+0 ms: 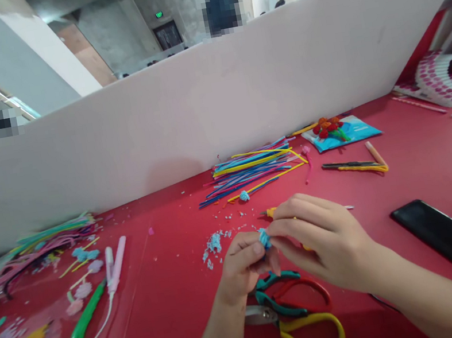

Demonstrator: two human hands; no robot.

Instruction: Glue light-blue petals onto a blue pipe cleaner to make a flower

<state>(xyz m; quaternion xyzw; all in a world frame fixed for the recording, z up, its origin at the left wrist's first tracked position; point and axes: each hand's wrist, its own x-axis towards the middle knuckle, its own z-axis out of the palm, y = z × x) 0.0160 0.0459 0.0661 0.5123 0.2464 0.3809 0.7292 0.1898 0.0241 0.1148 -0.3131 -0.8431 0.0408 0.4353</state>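
Above scissors (293, 314): my left hand (243, 268) and right hand (326, 239), fingers pinching blue fuzzy ball (264, 238).
Behind scissors: pipe cleaners (253, 173).

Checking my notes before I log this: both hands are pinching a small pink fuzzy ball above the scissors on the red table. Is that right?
Not quite: the fuzzy ball is light blue, not pink, as the head view shows. The rest holds: the left hand and right hand pinch it together above the scissors on the red table.

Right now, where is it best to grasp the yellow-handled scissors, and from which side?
Probably by the yellow loop of the yellow-handled scissors, coming from the near right: the loop lies flat and uncovered there, while the blade end lies under the left hand and the red-handled scissors crowd the far side.
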